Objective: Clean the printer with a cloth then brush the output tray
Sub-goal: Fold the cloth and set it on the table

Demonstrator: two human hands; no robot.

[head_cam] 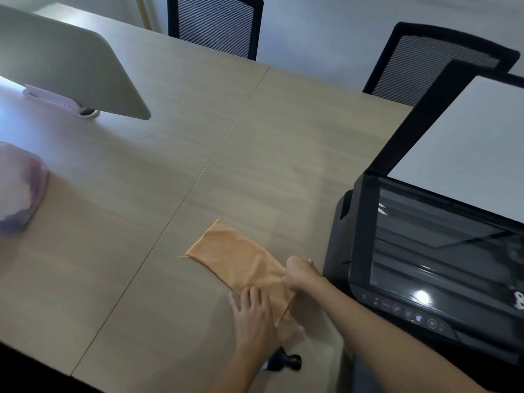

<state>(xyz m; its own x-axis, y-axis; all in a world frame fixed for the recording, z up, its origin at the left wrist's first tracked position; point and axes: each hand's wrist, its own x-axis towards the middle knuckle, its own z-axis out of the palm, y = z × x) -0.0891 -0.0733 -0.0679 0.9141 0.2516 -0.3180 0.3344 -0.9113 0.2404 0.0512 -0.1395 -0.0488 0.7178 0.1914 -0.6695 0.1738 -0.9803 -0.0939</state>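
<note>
An orange cloth (238, 259) lies folded flat on the wooden table (141, 194), just left of the black printer (425, 265). The printer's scanner lid (467, 146) stands raised, showing the glass. My left hand (255, 316) rests flat with fingers spread on the near end of the cloth. My right hand (300, 272) pinches the cloth's right edge next to the printer's side. A black brush (286, 363) lies on the table under my left forearm, partly hidden.
Two black mesh chairs (215, 24) (436, 61) stand at the table's far side. A grey divider panel (65, 66) rises at the far left, with a pink-white bag (19, 188) at the left edge. The table's near edge runs along the lower left.
</note>
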